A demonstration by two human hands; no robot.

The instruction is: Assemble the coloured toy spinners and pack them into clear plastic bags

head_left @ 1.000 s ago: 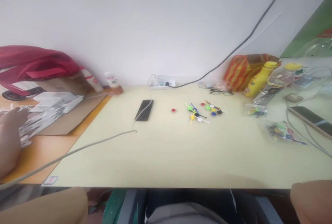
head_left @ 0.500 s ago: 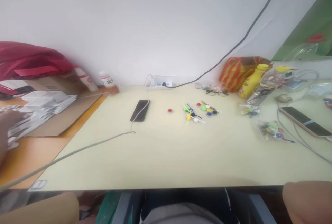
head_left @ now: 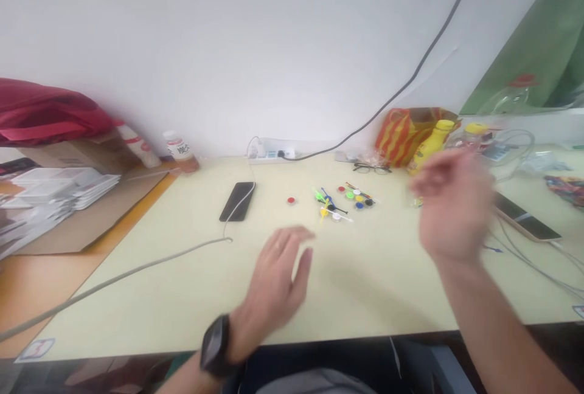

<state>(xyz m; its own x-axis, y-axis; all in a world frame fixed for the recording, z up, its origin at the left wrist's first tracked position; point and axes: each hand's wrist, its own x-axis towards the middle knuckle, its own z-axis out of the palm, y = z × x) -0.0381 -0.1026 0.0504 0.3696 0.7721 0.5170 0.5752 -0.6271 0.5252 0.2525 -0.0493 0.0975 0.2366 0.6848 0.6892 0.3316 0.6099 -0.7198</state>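
Hovering over the pale tabletop: left hand, watch on wrist, fingers extended, thumb apart. Beyond it, a red disc lies alone, right of the black phone. Farther right, a crossed cluster of coloured sticks and discs, with a second group of discs just beside. Right hand raised before the yellow bottle, partly masking it; fingers curled, blurred, cannot tell whether they grip anything.
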